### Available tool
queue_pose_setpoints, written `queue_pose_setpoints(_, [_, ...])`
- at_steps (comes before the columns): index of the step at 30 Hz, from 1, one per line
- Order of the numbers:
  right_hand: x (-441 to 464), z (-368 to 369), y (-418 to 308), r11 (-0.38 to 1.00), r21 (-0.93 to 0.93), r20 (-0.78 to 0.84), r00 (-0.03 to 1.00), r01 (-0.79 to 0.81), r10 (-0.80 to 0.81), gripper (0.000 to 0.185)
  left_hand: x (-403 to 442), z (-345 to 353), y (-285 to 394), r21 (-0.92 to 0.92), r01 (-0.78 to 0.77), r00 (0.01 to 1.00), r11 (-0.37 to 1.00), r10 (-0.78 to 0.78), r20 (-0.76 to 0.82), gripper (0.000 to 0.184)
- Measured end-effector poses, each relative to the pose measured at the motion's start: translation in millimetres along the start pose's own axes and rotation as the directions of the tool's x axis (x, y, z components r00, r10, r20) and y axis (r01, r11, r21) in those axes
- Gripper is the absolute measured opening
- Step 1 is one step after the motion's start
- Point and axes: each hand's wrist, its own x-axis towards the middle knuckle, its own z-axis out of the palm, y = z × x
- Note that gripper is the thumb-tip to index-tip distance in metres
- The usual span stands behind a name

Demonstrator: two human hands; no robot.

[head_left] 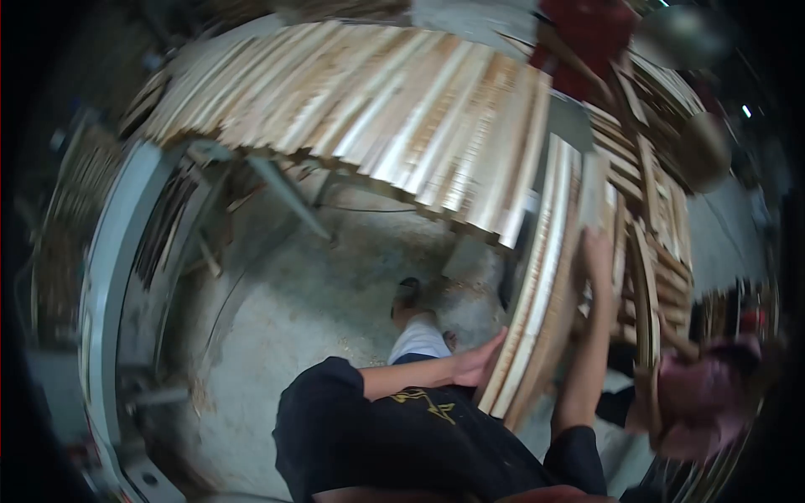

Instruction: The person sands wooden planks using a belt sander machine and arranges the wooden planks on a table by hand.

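The L hand [480, 360] holds the wood boards [541, 277] near their near end; the R hand [597, 251] holds their right side. Boards are R of centre, w/ a row of wood strips [369, 101] far L, and a person [579, 50] in red far R.

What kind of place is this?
Probably a woodworking shop: wooden strips lie side by side, the left hand and right hand hold more boards, and what looks like wood shavings lies on the floor.
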Motion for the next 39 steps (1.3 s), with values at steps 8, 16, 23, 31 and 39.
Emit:
queue_pose_setpoints(8, [59, 8, 22, 0.992, 0.126, 0.280, 0.959, 0.004, -0.039, 0.055, -8, 6, 6, 0.073, 0.012, 0.997, 0.997, -0.006, -0.078, 0.072])
queue_pose_setpoints(16, [-83, -14, -30, 0.977, 0.065, 0.213, 0.954, 0.202, -0.211, 0.062, -6, -1, 7, 0.033, 0.009, 0.998, 0.999, -0.007, -0.062, 0.070])
queue_pose_setpoints(23, [-163, -11, -80, 0.954, -0.225, 0.076, 0.980, 0.198, -0.185, 0.101, -8, 18, 27, 0.077, 0.105, 0.994, 0.991, -0.104, -0.017, 0.090])
queue_pose_setpoints(31, [51, -17, -119, 0.960, -0.053, 0.208, 0.943, 0.275, -0.258, 0.095, -20, 20, 70, 0.041, -0.163, 0.984, 0.986, 0.159, 0.077, 0.086])
queue_pose_setpoints(39, [78, 32, -92, 0.960, 0.075, -0.017, 0.963, 0.270, -0.270, 0.088, -55, 4, 75, 0.344, -0.273, 0.936, 0.898, 0.331, -0.120, 0.077])
